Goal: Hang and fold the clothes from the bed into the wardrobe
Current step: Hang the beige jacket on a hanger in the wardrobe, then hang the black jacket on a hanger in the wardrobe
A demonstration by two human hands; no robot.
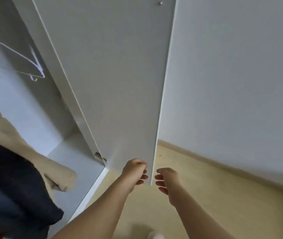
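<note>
Clothes: a dark garment [13, 187] and a beige garment [56, 173] sit inside the open wardrobe [51, 83] at the lower left of the frame, the beige one behind and to the right of the dark one. Both are blurred. White hangers [35, 66] hang in the upper left of the compartment.

The wardrobe door [120, 83] stands open through the centre of the frame, with a hinge [100, 156] at its lower left and a small knob [160, 3] near the top.

The left hand [135, 171] is at the door's lower corner with its fingers curled. Whether it grips or only touches the panel cannot be told. The right hand [166, 180] is just beside the door's edge on the other side, fingers loosely curled and holding nothing.

A light wood floor [206, 195] lies below, and a white wall [240, 66] fills the right.
</note>
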